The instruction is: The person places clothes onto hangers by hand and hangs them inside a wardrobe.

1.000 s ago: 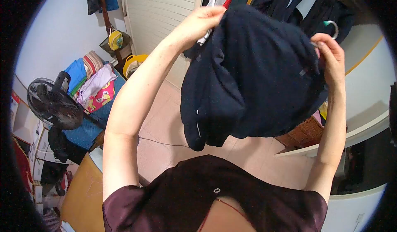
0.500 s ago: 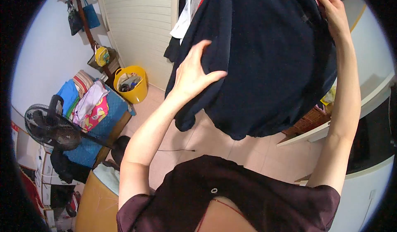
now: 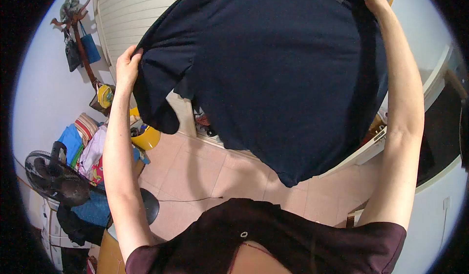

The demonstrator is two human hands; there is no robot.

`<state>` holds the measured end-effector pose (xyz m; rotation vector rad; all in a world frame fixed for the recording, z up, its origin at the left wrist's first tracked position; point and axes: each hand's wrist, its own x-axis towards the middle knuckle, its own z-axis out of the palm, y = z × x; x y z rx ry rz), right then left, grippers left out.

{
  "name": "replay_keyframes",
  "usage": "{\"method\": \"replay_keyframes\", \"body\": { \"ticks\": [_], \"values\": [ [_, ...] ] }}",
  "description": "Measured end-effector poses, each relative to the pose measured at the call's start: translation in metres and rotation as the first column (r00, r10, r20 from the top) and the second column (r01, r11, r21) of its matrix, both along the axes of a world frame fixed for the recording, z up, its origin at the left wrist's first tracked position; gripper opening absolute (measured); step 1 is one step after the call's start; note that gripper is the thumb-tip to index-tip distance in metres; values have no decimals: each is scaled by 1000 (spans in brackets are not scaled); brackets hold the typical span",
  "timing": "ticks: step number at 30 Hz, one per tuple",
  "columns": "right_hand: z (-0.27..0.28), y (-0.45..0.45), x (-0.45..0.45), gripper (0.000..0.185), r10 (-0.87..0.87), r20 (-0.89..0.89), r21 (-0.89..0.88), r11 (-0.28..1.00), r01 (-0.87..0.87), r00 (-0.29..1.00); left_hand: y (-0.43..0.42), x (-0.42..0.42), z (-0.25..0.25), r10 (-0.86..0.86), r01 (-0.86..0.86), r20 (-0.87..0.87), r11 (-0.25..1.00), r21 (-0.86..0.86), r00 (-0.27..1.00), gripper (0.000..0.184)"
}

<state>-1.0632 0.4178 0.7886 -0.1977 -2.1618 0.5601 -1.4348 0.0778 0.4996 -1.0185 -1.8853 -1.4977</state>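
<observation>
White wall (image 3: 44, 73), slatted door (image 3: 132, 12), pink-tiled floor (image 3: 166, 171)

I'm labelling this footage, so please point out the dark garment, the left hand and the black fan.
Dark garment (image 3: 281, 73): head view, middle of its spread body.
Left hand (image 3: 127, 69): head view, back of the hand.
Black fan (image 3: 56, 177): head view, its round caged head.

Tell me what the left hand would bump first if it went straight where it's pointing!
Beyond the dark top it holds, the left hand would probably meet the cream door first, though depth is unclear.
</observation>
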Motion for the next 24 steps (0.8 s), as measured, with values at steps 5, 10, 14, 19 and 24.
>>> {"method": "replay_keyframes", "body": {
  "ticks": [5,10,14,19,24],
  "values": [
    [13,-15,-7,15,10,-38,77,997,-7,999,-6,5,11,-54,56,53,998,-32,997,28],
    [28,-14,-8,15,-6,14,104,995,4,1000,-5,-10,9,-123,120,88,992,30,989,29],
    [31,-15,-12,16,-23,7,110,994,22,1000,-8,-25,9,-92,93,53,995,-20,994,30],
    [36,-20,-19,16,-62,26,174,983,57,998,-10,-35,9,17,-17,-3,997,-77,1000,31],
    [46,-14,-28,14,19,59,150,988,-28,998,-14,-42,10,40,-37,18,993,-108,999,32]
  ]
}}
